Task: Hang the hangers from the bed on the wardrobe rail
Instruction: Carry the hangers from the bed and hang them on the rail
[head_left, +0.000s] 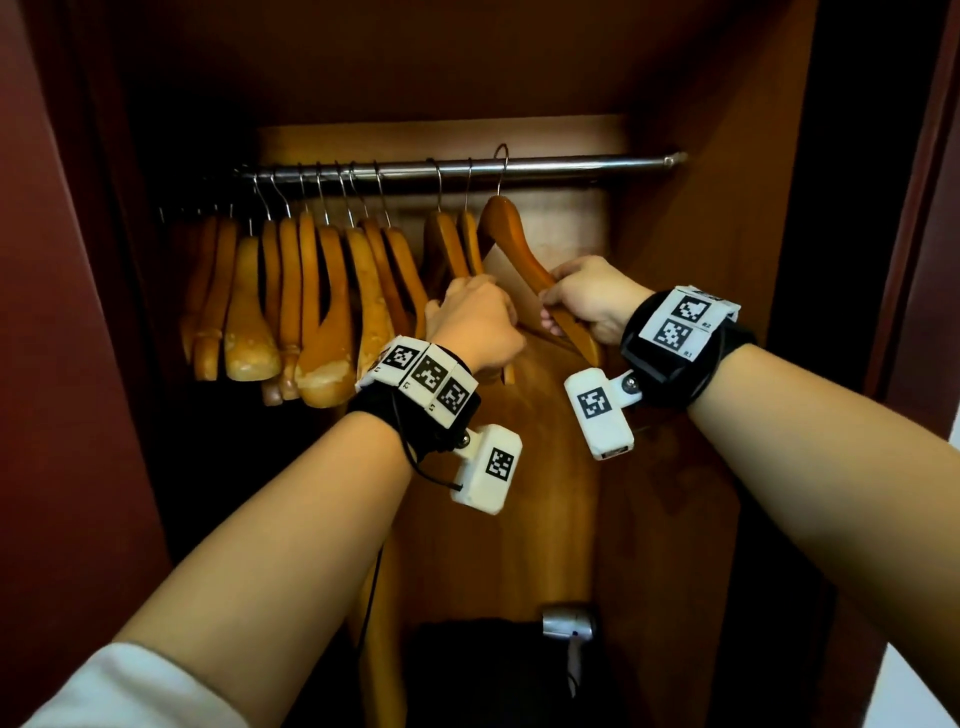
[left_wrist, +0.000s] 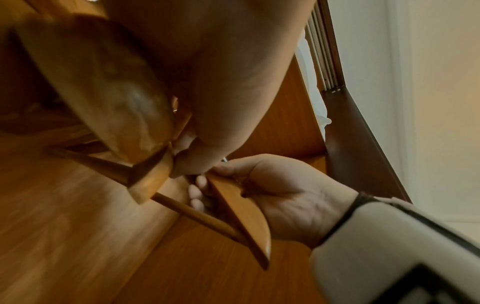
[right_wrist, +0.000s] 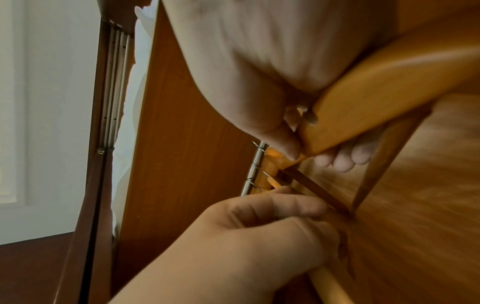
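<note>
Up at the wardrobe rail (head_left: 545, 167), the wooden hanger (head_left: 511, 234) has its hook over the bar, its long axis angled toward the person. Right hand (head_left: 587, 299) grips its near arm; left hand (head_left: 475, 322) curls round its other end. Other hangers (head_left: 311, 291) fill the wardrobe's left.

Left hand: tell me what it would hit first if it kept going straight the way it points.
The left hand points into the wardrobe, up and slightly left. It would probably first meet the two hung hangers just ahead of its fingers, before the back panel. Depth is unclear.
</note>
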